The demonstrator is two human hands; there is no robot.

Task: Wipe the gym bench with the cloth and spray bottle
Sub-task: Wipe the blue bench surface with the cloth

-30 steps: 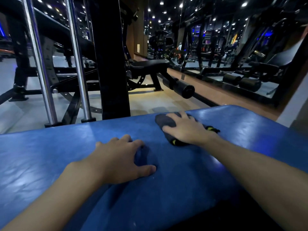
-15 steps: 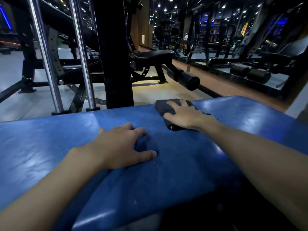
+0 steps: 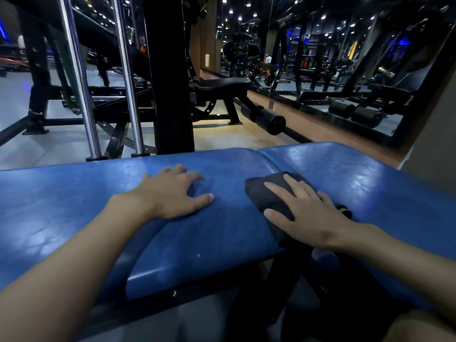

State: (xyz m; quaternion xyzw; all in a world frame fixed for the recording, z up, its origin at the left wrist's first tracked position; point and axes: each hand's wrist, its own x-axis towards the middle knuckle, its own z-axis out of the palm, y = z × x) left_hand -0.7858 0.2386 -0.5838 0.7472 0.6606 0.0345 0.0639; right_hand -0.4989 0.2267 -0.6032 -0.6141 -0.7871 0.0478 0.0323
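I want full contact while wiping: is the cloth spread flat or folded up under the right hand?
Folded: the dark cloth sits as a thick compact wad under the flat right hand, on the blue bench.

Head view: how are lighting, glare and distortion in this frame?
Head view: a dim gym lit by small ceiling spots; pale glare patches on the blue bench pad; the wide lens bows the chrome posts and the pad's edge; the left hand, right hand and dark cloth are sharp; the left hand casts a soft shadow; the background is murky.
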